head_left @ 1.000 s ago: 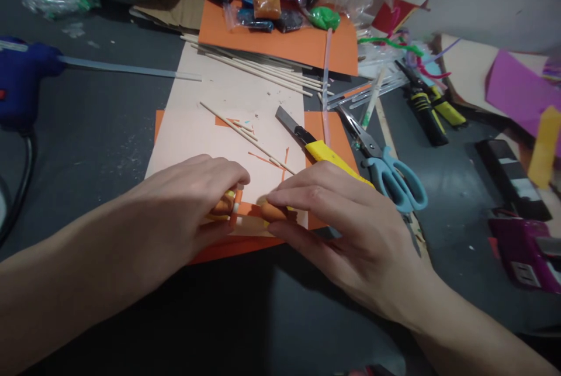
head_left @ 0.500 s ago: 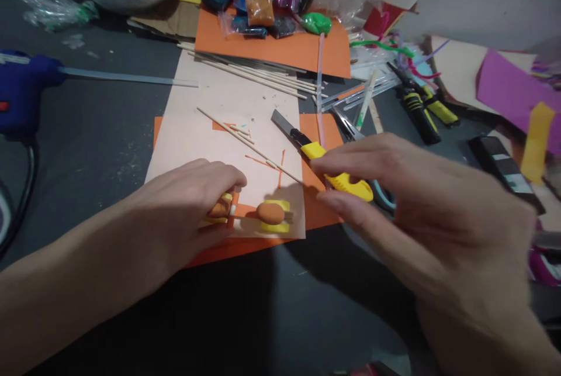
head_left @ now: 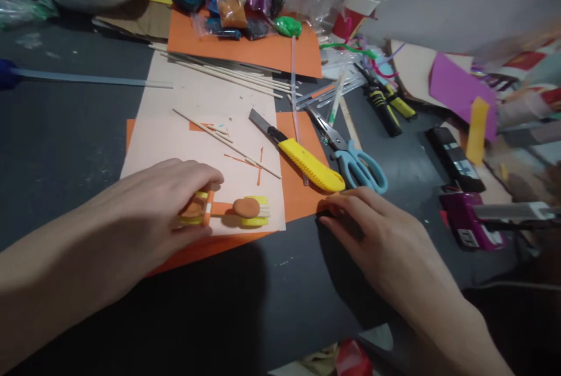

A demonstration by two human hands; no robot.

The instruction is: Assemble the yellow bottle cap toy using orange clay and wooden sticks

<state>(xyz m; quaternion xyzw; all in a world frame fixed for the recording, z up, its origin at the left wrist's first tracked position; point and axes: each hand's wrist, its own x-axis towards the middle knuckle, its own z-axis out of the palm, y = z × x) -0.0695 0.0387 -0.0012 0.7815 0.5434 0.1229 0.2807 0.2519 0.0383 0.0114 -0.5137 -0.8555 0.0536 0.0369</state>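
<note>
My left hand [head_left: 175,206] is closed around the left end of a small craft model [head_left: 246,207], low over the pale paper [head_left: 210,159]. The model has brown clay ovals, yellow pieces, thin sticks at its right end and an orange-and-white striped bar; my fingers hide part of it. My right hand [head_left: 368,230] rests by the edge of the orange sheet [head_left: 302,206], thumb and forefinger slightly apart with nothing visible between them. Just beyond its fingertips lies a yellow utility knife [head_left: 309,162], blade out. Light-blue scissors [head_left: 359,168] lie behind that hand.
Wooden skewers [head_left: 232,78] lie across the paper's far end, and a loose skewer [head_left: 219,139] lies nearer. Bagged clay [head_left: 232,10] sits at the back. A glue stick [head_left: 96,79] juts in from the left. Pliers [head_left: 383,107] and a purple tool [head_left: 471,221] are on the right.
My right hand has drawn back from over the knife handle and lowered toward the table, uncovering the knife and scissors. The view has shifted right; my left hand still holds the model.
</note>
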